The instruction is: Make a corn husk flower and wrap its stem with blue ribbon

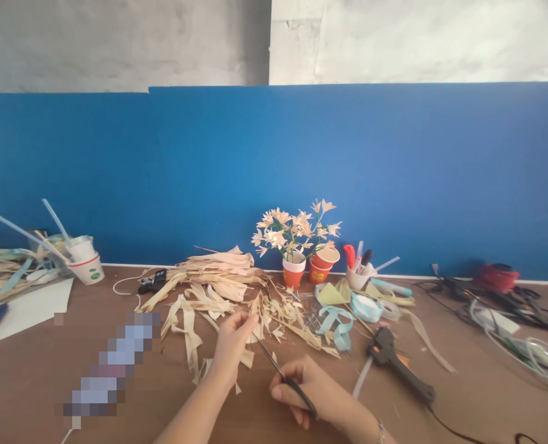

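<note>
My left hand pinches a small pale piece of dried husk between thumb and fingers, over the front of a heap of dry strips. In my right hand are black-handled scissors, fingers wrapped round the handles. Their blades reach up and left to the fingertips of my left hand; whether they touch the husk I cannot tell. Behind my hands lie long dried husks and many small scraps. Pale husk-coloured flowers on green stems stand in stacked red-and-white paper cups.
A black glue gun with a cord lies right of my right hand. Light-blue ribbon and a cup of pens are behind it. Cables tangle at far right. A pixelated object lies on the left, below a white cup.
</note>
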A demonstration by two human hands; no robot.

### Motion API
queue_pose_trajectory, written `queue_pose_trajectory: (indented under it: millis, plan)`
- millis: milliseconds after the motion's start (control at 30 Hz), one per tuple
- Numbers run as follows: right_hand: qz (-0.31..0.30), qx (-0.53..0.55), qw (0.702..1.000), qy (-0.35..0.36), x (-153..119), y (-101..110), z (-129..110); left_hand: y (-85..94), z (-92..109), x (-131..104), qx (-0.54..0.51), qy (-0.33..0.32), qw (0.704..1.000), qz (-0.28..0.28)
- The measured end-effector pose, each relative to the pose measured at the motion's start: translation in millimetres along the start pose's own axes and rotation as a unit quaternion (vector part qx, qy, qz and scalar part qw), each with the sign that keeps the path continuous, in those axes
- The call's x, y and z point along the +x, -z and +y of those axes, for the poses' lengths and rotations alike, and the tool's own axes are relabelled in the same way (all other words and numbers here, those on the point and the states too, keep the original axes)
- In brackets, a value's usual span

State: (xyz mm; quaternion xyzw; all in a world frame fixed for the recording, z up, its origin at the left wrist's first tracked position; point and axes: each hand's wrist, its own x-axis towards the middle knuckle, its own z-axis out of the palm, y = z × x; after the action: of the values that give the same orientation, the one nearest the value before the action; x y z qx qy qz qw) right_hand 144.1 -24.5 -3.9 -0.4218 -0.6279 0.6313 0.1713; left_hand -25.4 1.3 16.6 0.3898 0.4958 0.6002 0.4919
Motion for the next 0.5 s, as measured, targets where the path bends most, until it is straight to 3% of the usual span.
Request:
queue_pose_trajectory:
  millis: [500]
  plan:
    - [0.007, 0.015, 1.0, 0.004, 3.5, 0.2, 7.1, -0.6, 0.8, -0.9, -0.004, 0.008, 1.0, 0.012]
